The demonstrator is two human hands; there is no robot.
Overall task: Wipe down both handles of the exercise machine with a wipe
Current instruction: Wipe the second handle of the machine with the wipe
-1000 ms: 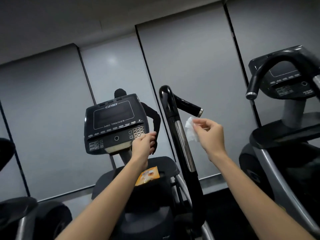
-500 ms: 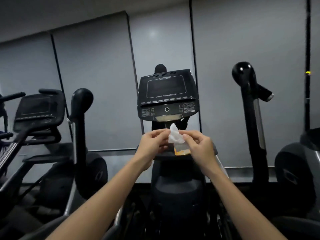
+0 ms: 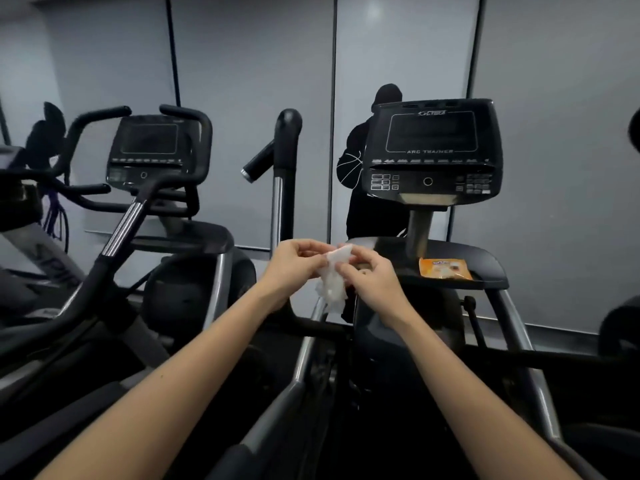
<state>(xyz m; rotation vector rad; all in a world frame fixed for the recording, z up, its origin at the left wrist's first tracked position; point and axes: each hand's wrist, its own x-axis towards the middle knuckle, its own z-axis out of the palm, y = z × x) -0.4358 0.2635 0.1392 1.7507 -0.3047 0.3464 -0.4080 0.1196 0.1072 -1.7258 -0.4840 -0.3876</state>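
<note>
A crumpled white wipe (image 3: 333,284) is held between the left hand (image 3: 294,268) and right hand (image 3: 373,282), each grip pinching it with curled fingertips. Just beyond, an upright black handle (image 3: 286,147) is seen, untouched. Farther right, an orange packet (image 3: 445,269) is laid on the ledge (image 3: 488,268) beneath the console (image 3: 431,150).

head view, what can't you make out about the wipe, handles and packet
- Head view: right handle is cut off by the right edge; only a dark sliver shows.
- Head view: top of the wipe is covered by fingers of the left hand and right hand.
- Head view: print on the orange packet is too blurred to read.
</note>
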